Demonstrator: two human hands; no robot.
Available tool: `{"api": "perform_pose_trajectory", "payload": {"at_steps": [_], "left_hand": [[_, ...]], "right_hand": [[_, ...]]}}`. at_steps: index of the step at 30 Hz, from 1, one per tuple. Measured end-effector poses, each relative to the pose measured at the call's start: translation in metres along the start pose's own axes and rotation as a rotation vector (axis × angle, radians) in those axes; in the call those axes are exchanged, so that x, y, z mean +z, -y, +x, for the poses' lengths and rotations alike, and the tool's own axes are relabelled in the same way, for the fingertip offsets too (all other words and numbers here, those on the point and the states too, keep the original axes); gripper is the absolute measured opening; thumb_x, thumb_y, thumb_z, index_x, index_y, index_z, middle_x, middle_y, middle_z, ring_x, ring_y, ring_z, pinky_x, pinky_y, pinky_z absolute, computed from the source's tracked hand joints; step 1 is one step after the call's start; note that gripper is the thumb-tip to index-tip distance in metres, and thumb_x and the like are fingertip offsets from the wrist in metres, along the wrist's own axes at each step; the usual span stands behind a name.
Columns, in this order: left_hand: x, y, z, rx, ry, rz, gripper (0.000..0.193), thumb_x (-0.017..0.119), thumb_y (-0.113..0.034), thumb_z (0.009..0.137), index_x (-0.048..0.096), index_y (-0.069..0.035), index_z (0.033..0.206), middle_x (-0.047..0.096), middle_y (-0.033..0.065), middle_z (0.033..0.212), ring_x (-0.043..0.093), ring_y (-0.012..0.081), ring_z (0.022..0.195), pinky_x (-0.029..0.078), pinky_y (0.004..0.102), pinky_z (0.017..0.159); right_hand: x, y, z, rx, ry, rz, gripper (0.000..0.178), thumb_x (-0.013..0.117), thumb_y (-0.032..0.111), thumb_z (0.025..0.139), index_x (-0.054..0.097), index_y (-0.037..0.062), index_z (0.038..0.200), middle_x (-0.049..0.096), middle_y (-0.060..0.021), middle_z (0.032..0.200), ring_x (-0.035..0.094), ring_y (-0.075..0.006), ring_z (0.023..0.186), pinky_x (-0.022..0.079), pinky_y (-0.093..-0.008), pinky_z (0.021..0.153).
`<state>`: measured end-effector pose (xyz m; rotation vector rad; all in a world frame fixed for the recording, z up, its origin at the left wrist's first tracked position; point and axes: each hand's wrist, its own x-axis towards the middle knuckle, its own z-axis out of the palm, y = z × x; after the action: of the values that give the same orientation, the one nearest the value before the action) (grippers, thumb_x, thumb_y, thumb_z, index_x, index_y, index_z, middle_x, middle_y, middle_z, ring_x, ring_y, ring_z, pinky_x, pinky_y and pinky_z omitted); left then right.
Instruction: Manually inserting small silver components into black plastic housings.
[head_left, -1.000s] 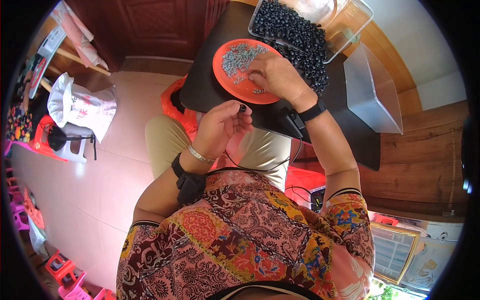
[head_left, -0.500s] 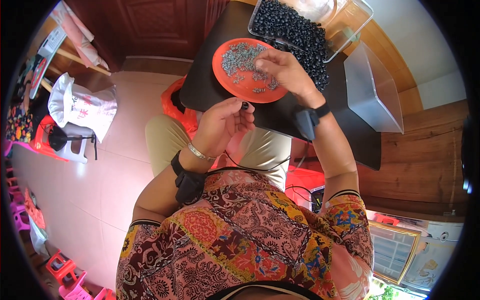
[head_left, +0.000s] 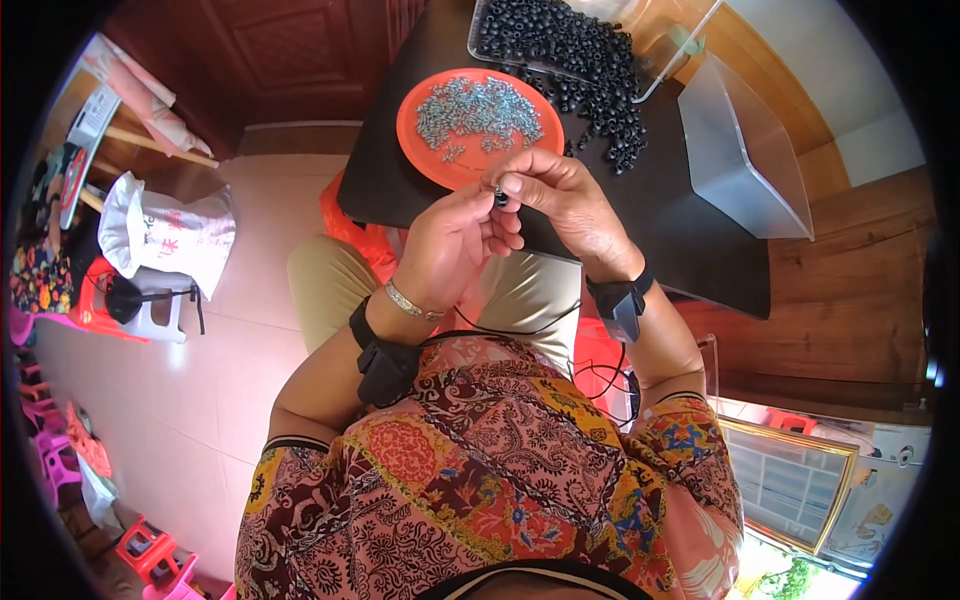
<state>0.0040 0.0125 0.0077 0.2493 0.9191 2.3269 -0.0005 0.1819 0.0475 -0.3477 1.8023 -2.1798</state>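
Hands, left hand (head_left: 450, 245) and right hand (head_left: 560, 200), pinch one small black ring (head_left: 499, 197); axis unclear.

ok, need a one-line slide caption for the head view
Both hands, left hand and right hand, pinch a small black ring together over an orange plate of small grey parts.

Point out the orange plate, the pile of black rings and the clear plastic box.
orange plate (head_left: 450, 165): head view, bare lower rim.
pile of black rings (head_left: 575, 45): head view, middle of heap.
clear plastic box (head_left: 740, 150): head view, its side wall.
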Motion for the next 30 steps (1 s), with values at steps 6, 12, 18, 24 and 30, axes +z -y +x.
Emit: {"api": "perform_pose_trajectory", "payload": {"at_steps": [6,12,18,24,30], "left_hand": [[0.001,0.006,-0.001,-0.007,-0.052,0.024,0.025,0.047,-0.026,0.094,0.057,-0.004,0.1,0.058,0.0046,0.089,0.058,0.0161,0.079,0.043,0.0277,0.072],[-0.005,0.009,-0.004,-0.037,-0.044,0.023,0.026,0.046,-0.027,0.095,0.057,-0.004,0.1,0.058,0.0044,0.091,0.058,0.0172,0.08,0.043,0.0291,0.074],[-0.008,0.012,-0.002,-0.007,-0.022,0.028,0.026,0.045,-0.026,0.095,0.057,-0.004,0.099,0.057,0.0048,0.09,0.057,0.0174,0.08,0.043,0.0296,0.075],[-0.004,0.013,-0.002,-0.01,-0.021,0.034,0.026,0.044,-0.027,0.096,0.056,-0.004,0.097,0.056,0.0047,0.089,0.057,0.0174,0.08,0.042,0.0293,0.075],[-0.004,0.012,-0.003,-0.03,-0.002,0.045,0.026,0.045,-0.029,0.096,0.056,-0.005,0.095,0.056,0.0045,0.088,0.055,0.0168,0.08,0.041,0.0294,0.075]], "right_hand": [[-0.003,-0.008,-0.009,-0.046,-0.071,0.05,0.011,0.059,0.011,0.093,0.063,0.0016,0.093,0.061,-0.0015,0.086,0.055,-0.0083,0.074,0.047,-0.0246,0.07],[0.001,-0.02,-0.015,-0.125,-0.034,-0.016,0.009,0.058,0.01,0.094,0.061,0.0012,0.094,0.06,-0.0007,0.083,0.053,-0.0073,0.071,0.047,-0.0233,0.066],[0.001,-0.025,-0.017,-0.142,-0.038,0.024,0.009,0.057,0.01,0.094,0.06,0.0016,0.095,0.059,-0.0003,0.082,0.052,-0.0066,0.07,0.046,-0.0231,0.063],[0.001,-0.024,-0.018,-0.108,-0.035,0.026,0.009,0.056,0.009,0.095,0.06,0.0015,0.094,0.058,-0.0007,0.078,0.053,-0.0069,0.067,0.046,-0.0229,0.059],[0.006,-0.03,-0.022,-0.153,-0.072,0.071,0.008,0.055,0.009,0.095,0.059,0.0018,0.096,0.057,-0.0023,0.074,0.055,-0.0088,0.062,0.046,-0.0237,0.055]]}}
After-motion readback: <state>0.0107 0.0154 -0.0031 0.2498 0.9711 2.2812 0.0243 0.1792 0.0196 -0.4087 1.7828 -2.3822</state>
